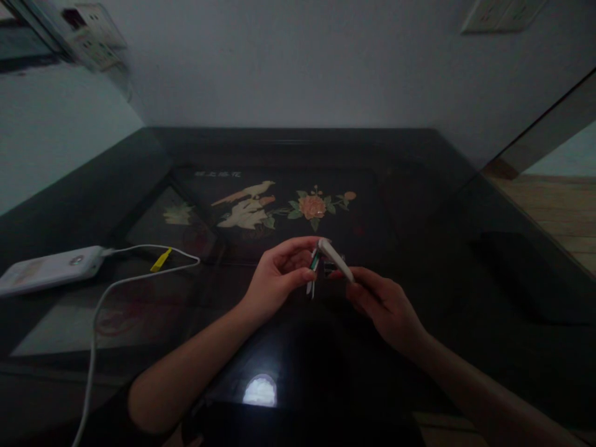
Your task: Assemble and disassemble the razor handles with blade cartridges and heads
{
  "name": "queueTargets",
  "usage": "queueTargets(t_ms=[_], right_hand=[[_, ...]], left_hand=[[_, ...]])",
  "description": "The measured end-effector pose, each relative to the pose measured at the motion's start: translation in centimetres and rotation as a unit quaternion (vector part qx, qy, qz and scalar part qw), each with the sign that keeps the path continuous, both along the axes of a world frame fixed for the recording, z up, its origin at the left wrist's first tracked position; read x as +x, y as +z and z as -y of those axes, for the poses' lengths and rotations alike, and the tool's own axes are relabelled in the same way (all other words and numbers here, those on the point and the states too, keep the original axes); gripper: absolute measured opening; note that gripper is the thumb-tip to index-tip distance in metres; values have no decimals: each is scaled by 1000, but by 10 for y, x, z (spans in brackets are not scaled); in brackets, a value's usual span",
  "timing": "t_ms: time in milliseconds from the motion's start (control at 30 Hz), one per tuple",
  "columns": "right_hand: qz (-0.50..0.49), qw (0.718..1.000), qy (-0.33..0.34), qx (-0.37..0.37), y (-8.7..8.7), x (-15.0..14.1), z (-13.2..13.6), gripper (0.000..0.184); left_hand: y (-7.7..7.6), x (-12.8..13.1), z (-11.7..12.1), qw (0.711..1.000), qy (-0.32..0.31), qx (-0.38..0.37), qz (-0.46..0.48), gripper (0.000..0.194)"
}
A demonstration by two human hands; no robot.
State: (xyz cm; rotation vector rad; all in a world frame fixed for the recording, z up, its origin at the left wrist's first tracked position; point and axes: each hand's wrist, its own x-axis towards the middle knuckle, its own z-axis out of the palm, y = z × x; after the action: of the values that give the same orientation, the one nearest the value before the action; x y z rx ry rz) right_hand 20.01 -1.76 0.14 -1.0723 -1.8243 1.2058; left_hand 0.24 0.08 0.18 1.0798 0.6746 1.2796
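Observation:
A small white plastic device [336, 259] is held between both hands above the dark tabletop, its two parts spread in a V with the joined edge at the top. My left hand [279, 273] pinches the left part, where a thin green strip [315, 259] like a circuit board shows. Gripping the lower end of the curved white right part is my right hand [384, 304], fingers closed. Small dark and shiny details sit between the two parts, too small to name. What kind of device it is I cannot tell.
A white power bank [56, 268] lies at the left, with a white cable [139, 280] and its yellow tag [161, 260]. A dark flat object [531, 273] is at the right. The glossy table [288, 146] with a bird-and-flower picture meets the wall, which carries sockets [100, 31].

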Motion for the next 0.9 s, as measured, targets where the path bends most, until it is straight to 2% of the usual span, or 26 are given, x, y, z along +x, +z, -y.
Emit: queueTargets(t_ms=[133,300,567,700,800,900], right_hand=[[20,998,60,12,2,0,2,32],[12,999,39,4,3,1,-1,34],[15,999,-43,-20,1,1,-4,30],[-62,994,-90,-25,3,3,-5,24],[-123,982,-140,-24,8,10,-11,24],[-132,977,-164,-15,13,23,-21,24]], left_hand=[[0,-1,1,1000,5,8,-17,40],[2,0,2,1000,-10,11,-3,42],[-3,0,-1,1000,9,-10,7,44],[0,1,-2,999,24,-13,28,43],[7,2,-1,997,-2,-48,62,45],[14,3,0,989,-53,-87,107,43]])
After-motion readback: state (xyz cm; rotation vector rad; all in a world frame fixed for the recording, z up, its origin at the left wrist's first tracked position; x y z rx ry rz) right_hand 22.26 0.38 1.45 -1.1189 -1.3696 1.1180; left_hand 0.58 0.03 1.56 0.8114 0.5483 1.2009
